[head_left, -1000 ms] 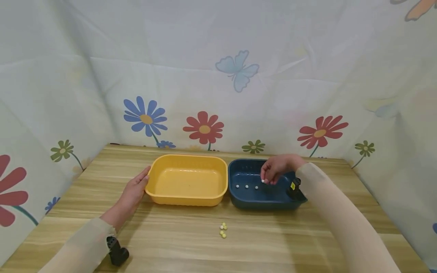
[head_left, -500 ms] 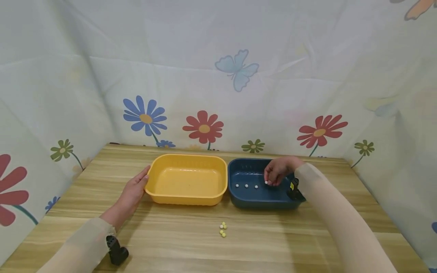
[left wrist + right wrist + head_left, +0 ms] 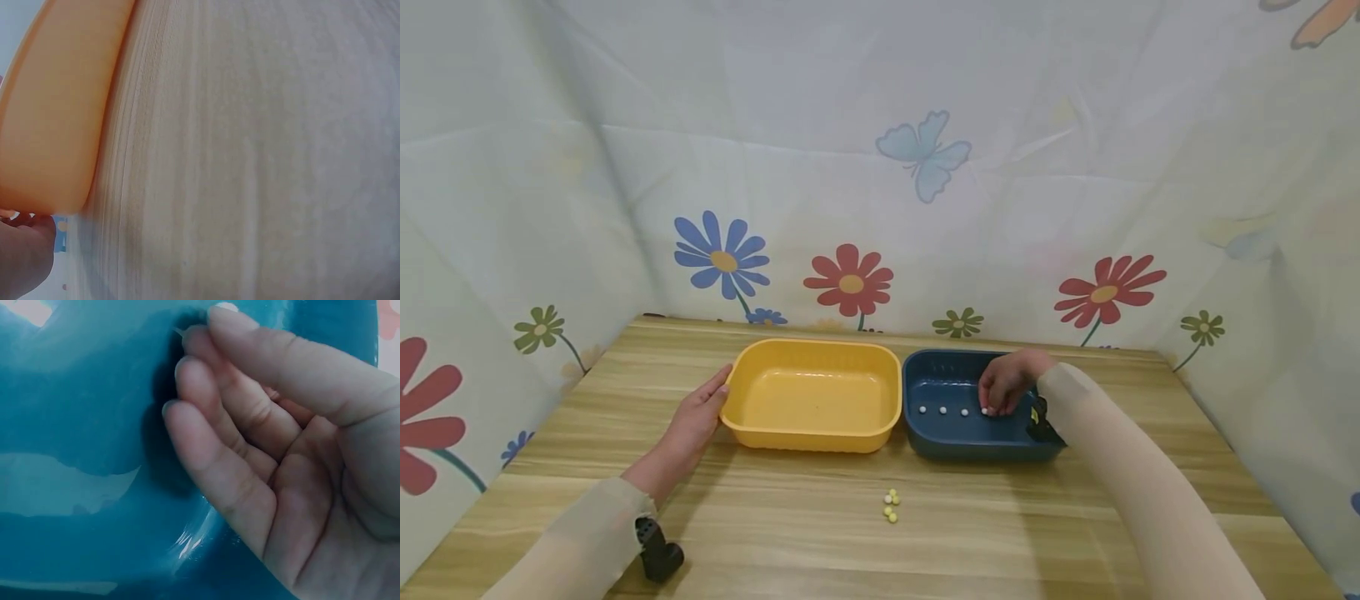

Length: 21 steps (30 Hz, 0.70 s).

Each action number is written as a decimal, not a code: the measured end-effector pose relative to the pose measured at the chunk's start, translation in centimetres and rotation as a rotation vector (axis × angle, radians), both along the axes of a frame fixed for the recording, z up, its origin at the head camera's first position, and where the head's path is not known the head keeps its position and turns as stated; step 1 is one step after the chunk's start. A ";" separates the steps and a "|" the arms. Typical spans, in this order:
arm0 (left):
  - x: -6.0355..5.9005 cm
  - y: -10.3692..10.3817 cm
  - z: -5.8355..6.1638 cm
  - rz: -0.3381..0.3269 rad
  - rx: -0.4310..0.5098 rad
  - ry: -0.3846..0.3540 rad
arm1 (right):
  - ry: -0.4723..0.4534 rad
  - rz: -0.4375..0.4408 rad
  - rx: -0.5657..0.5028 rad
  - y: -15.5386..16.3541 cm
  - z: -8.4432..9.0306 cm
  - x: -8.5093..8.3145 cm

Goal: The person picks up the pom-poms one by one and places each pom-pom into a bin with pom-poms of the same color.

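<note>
While the right hand (image 3: 1006, 382) reaches down into a dark blue plastic basin (image 3: 936, 442), its fingertips (image 3: 187, 381) sit at the basin floor, bunched over a small white bead (image 3: 984, 411); whether they pinch the bead or merely touch it cannot be told. In the right wrist view the fingers lie side by side, gently bent, against the glossy blue surface. Three more white beads (image 3: 942, 410) lie in a row on the basin floor, just left of the fingertips.

Beside the blue basin, touching or nearly touching its left wall, stands a yellow plastic basin (image 3: 811, 433) of the same shape. The left hand (image 3: 696, 417) rests against the yellow basin's left outer wall with fingers straight and relaxed, gripping nothing; the left wrist view shows that wall (image 3: 56, 112) close up above the wood grain.

Both basins stand on a pale wooden worktop (image 3: 1075, 533). Nearer the person, well apart from both basins, a small cluster of yellow beads (image 3: 891, 506) lies on the wood. Cloth printed with flowers and butterflies (image 3: 923, 154) surrounds the worktop on three sides.
</note>
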State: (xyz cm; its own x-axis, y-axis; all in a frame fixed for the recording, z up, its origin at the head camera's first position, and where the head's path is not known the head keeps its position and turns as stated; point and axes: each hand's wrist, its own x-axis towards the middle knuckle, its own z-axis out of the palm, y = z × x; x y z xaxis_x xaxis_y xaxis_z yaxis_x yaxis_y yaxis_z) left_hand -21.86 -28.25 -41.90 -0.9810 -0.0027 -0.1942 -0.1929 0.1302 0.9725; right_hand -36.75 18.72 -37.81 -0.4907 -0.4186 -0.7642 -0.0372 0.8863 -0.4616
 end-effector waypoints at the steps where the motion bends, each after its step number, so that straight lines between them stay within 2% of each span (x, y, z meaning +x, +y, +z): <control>1: 0.0 0.0 0.0 0.000 0.000 0.001 | 0.005 -0.004 0.009 -0.1 0.0 0.0; 7: -0.1 0.0 -0.2 0.000 -0.002 0.001 | 0.026 0.001 0.039 -0.4 -0.1 0.2; 21: -0.1 0.0 -0.3 0.001 0.005 -0.001 | 0.010 -0.017 0.034 -0.1 -0.5 -0.2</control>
State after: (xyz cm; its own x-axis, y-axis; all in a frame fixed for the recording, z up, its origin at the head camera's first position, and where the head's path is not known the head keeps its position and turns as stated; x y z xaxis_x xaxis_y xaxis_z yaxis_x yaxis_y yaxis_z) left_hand -22.00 -28.29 -42.21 -0.9809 -0.0024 -0.1947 -0.1934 0.1254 0.9731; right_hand -36.93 18.61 -38.26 -0.5049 -0.3844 -0.7729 -0.0268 0.9019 -0.4311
